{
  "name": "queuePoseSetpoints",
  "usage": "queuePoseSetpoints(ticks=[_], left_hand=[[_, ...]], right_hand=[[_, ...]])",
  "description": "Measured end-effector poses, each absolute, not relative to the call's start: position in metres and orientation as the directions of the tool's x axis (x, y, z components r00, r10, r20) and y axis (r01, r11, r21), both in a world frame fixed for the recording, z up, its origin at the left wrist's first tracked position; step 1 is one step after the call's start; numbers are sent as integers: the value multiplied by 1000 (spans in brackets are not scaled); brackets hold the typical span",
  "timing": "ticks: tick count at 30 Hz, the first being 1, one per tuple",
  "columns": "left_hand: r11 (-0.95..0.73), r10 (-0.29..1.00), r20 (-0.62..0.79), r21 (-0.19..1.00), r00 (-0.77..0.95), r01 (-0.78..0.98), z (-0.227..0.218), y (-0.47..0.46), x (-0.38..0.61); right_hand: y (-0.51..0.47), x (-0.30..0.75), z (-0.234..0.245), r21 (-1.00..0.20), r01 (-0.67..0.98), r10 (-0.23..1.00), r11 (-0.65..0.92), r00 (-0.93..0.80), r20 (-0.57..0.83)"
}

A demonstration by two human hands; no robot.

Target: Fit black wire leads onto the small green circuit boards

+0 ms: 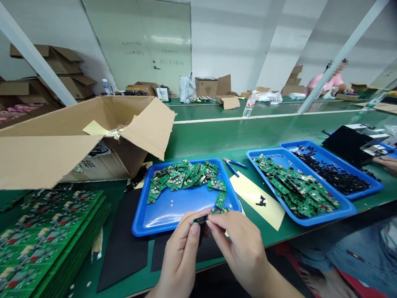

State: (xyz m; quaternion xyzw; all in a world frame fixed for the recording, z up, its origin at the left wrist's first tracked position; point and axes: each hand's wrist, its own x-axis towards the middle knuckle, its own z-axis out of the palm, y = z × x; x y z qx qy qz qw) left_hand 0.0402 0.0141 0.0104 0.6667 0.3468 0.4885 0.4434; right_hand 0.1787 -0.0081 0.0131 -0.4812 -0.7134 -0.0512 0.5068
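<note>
Near the front edge of the bench, my left hand (pixel 182 252) grips a small black rectangular piece (pixel 201 225) between thumb and fingers; its exact kind cannot be told. My right hand (pixel 238 238) is closed in a pinch at the upper end of that piece, and what its fingertips hold is hidden. Just beyond both hands lies a blue tray (pixel 167 209) with small green circuit boards (pixel 186 176) heaped along its far and right sides. To the right, several small black parts (pixel 261 201) rest on a sheet of yellow paper (pixel 248 192).
Blue-handled pliers (pixel 234 165) lie behind the paper. Further right stand a tray of circuit boards (pixel 297 188) and a tray of black parts (pixel 335 171). Stacked circuit panels (pixel 46 236) and an open cardboard box (pixel 124 155) occupy the left. A co-worker's hand (pixel 386 163) shows at right.
</note>
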Motion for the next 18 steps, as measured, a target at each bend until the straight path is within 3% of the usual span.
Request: queuePoseSetpoints(ticks=[8,12,18], left_hand=[[-253,920,244,967,307,-11,4,18,41],[-258,899,211,963,385,74,8,22,39],[-267,848,113,935,519,234,12,25,33]], right_hand=[[-6,185,16,-389,736,644,554,-82,761],[-5,189,15,-404,743,663,534,-72,745],[-4,193,12,-326,760,647,563,-159,745]])
